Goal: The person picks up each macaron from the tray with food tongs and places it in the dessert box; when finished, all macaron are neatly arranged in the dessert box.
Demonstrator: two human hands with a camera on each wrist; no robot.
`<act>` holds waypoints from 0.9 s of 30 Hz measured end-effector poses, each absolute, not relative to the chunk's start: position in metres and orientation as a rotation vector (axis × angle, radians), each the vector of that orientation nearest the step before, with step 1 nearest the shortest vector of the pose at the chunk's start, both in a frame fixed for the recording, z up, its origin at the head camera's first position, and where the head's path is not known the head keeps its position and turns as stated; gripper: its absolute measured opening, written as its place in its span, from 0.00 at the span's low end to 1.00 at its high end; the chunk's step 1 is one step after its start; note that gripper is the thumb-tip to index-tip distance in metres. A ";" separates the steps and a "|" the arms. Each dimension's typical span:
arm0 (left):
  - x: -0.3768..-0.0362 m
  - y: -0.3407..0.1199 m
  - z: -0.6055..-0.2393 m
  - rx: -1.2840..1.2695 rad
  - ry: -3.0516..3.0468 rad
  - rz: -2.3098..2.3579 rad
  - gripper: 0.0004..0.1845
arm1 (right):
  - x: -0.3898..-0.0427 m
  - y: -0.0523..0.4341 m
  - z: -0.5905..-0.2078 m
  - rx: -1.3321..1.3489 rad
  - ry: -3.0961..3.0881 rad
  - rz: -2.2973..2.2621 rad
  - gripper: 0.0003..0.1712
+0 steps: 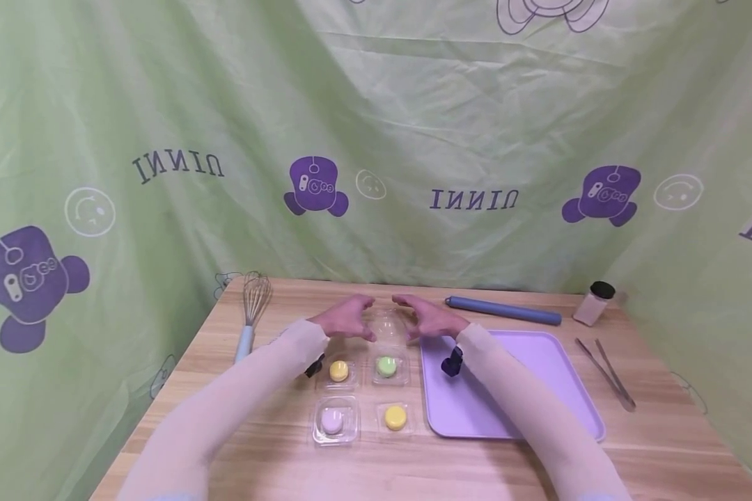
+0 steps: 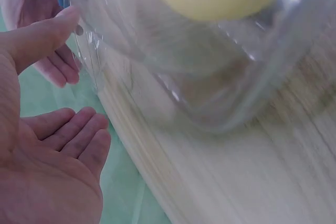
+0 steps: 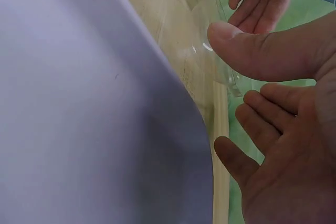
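Note:
My left hand (image 1: 349,319) and right hand (image 1: 434,319) face each other on either side of a clear plastic lid (image 1: 387,328). This lid belongs to an opened box holding a green macaron (image 1: 386,367). In the right wrist view, the right thumb (image 3: 228,32) is close to the clear plastic; whether it touches I cannot tell. Fingers of both hands are spread and relaxed, pinching nothing. Nearer to me lie clear boxes with a yellow macaron (image 1: 338,371), a lilac macaron (image 1: 332,421) and another yellow macaron (image 1: 395,417).
A lilac tray (image 1: 539,355) lies under my right forearm. Behind it is a blue rolling pin (image 1: 504,310). Tongs (image 1: 608,376) and a black-lidded jar (image 1: 594,303) stand at the right, a whisk (image 1: 251,313) at the left. A green curtain (image 1: 388,243) hangs behind the table.

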State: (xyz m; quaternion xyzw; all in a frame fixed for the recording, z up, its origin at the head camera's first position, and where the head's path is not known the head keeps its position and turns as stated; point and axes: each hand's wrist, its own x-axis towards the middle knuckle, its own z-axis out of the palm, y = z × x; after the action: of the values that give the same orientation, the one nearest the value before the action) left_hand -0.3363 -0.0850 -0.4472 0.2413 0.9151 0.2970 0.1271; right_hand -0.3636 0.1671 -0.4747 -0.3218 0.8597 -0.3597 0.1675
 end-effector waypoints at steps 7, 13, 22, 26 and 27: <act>-0.339 -0.078 -0.449 0.693 2.645 0.834 0.51 | -0.365 0.163 -0.479 -0.925 2.491 -0.976 0.55; -0.340 -0.075 -0.456 0.674 2.647 0.826 0.50 | -0.364 0.159 -0.482 -0.870 2.524 -1.000 0.52; -0.342 -0.080 -0.459 0.687 2.660 0.853 0.48 | -0.360 0.156 -0.479 -0.842 2.534 -1.120 0.51; -0.340 -0.083 -0.457 0.705 2.668 0.862 0.47 | -0.358 0.155 -0.478 -0.840 2.551 -1.138 0.50; -0.339 -0.084 -0.457 0.707 2.669 0.870 0.47 | -0.357 0.155 -0.478 -0.838 2.557 -1.141 0.49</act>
State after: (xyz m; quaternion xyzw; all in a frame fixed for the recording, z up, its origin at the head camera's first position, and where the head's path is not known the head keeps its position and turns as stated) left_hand -0.3394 -0.0839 -0.4569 0.2424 0.9149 0.2981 0.1233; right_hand -0.3568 0.1552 -0.4784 -0.2848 0.8697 -0.3880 0.1091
